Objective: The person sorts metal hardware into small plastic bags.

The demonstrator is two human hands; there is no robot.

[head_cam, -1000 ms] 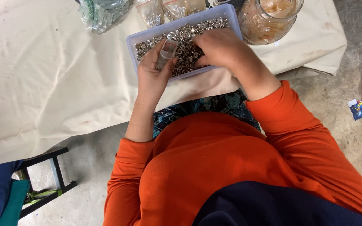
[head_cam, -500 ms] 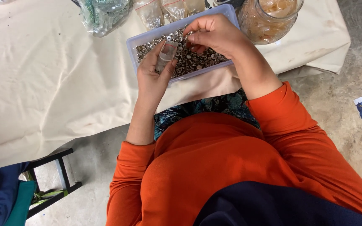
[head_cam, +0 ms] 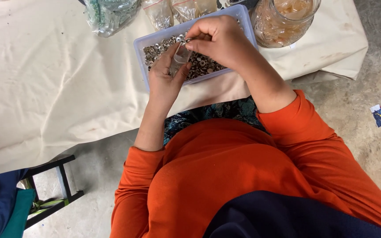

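Bag [head_cam: 181, 56], small and clear, sits upright in the left hand [head_cam: 166, 79], fingers wrapped around it just above the near edge of the pale blue tray [head_cam: 143, 44] full of little metal rings [head_cam: 203, 66]. The right hand [head_cam: 219, 39] hovers at the bag's mouth, fingertips pinched tight on something tiny (too small to tell what). The tray rests on a cream cloth [head_cam: 45, 88], a glass jar [head_cam: 283, 20] just beside it and more plastic bags [head_cam: 111, 15] along the far edge.
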